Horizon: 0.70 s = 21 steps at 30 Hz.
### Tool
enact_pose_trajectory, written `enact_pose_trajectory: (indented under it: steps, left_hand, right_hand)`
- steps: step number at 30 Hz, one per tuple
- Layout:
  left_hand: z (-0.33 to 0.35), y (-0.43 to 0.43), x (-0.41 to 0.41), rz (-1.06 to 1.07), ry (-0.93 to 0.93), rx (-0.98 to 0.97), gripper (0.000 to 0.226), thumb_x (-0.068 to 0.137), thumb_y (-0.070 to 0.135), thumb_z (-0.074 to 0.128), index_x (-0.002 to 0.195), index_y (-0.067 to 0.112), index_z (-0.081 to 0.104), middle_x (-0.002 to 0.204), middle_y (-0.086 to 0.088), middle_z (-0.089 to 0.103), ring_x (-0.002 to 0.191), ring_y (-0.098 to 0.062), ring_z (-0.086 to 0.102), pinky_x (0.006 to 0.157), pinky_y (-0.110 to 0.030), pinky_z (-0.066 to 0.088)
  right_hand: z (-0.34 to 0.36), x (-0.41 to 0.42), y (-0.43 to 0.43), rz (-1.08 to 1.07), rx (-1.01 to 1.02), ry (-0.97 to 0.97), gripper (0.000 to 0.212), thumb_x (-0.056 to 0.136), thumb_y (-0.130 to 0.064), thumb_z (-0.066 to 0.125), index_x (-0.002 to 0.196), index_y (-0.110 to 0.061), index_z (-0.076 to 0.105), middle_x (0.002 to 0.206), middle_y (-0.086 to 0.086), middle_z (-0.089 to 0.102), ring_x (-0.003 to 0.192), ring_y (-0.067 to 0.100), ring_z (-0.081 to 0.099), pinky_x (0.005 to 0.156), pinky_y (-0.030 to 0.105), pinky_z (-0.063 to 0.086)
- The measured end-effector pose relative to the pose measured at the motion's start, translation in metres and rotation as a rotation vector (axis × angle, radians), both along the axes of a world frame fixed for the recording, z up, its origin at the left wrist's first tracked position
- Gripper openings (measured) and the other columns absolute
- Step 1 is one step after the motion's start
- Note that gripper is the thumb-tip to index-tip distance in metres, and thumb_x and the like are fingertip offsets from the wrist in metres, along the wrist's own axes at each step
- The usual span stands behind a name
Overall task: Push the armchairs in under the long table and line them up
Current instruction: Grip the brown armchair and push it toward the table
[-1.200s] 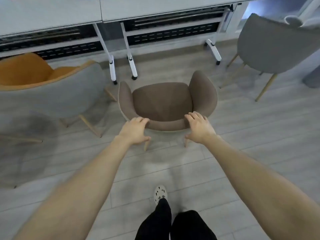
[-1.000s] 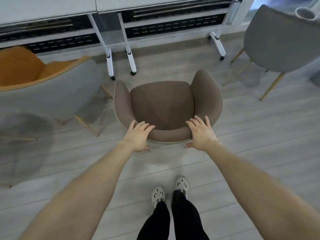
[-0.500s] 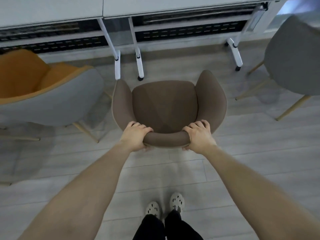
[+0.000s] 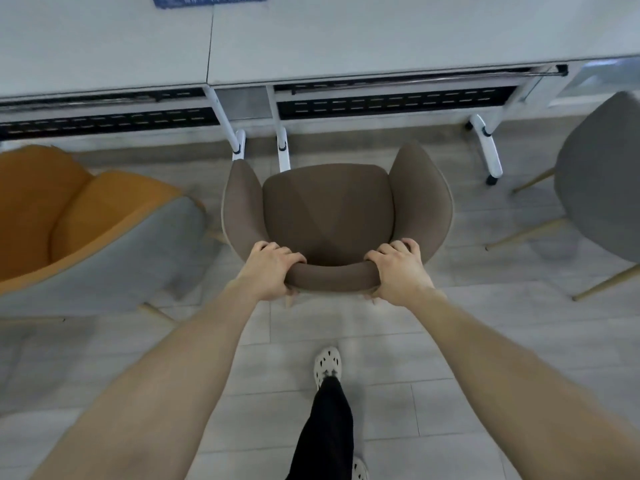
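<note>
Left hand [image 4: 270,268] and right hand [image 4: 398,271] each clamped over the top edge of the brown armchair [image 4: 329,216] backrest, fingers curled inside. Chair sits straight ahead of the hands, arm tips near the white legs of the long surface [image 4: 346,39]. Orange-and-grey armchair [image 4: 90,237] off left hand; grey armchair [image 4: 602,174] off right.

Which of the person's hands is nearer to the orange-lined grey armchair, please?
Left. The left hand grips the brown fabric armchair's backrest on the side toward the orange-lined grey armchair; the right hand grips the far side.
</note>
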<state>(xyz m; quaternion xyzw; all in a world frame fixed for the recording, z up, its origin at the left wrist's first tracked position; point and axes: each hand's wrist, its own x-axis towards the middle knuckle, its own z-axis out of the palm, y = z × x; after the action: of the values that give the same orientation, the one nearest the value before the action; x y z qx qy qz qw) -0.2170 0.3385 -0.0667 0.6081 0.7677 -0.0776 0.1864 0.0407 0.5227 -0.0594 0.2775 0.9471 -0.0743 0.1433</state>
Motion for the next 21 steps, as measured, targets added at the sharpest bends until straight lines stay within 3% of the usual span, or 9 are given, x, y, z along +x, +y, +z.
enact_pose_trajectory:
  steps: [9,16,21]
  left_hand:
    - [0.001,0.071,-0.076,-0.020,0.011,-0.028,0.077,0.071,0.070,0.081,0.139,0.047,0.055,0.134,0.014,0.065,0.127,-0.019,0.054,0.118,-0.043,0.026]
    - [0.010,0.096,-0.079,-0.001,0.003,-0.141,0.085,0.067,0.066,0.084,0.141,0.042,0.052,0.134,0.010,0.063,0.129,-0.021,0.055,0.121,-0.044,0.028]
    - [0.046,0.136,-0.036,0.065,-0.230,-0.281,0.086,0.065,0.063,0.086,0.141,0.039,0.054,0.129,0.009,0.063,0.117,-0.019,0.060,0.107,-0.042,0.047]
  right_hand:
    - [0.005,-0.071,0.059,-0.041,-0.012,0.012,0.083,0.067,-0.075,0.083,0.136,-0.033,0.063,0.123,-0.004,0.065,0.125,0.027,0.055,0.126,0.052,0.020]
    - [0.010,-0.081,0.072,-0.016,-0.051,-0.015,0.085,0.072,-0.066,0.083,0.143,-0.027,0.058,0.133,0.000,0.064,0.130,0.028,0.053,0.127,0.053,0.019]
    - [0.039,-0.049,0.093,0.006,-0.130,0.015,0.083,0.084,-0.047,0.082,0.156,-0.023,0.048,0.156,0.000,0.052,0.151,0.024,0.040,0.132,0.052,0.016]
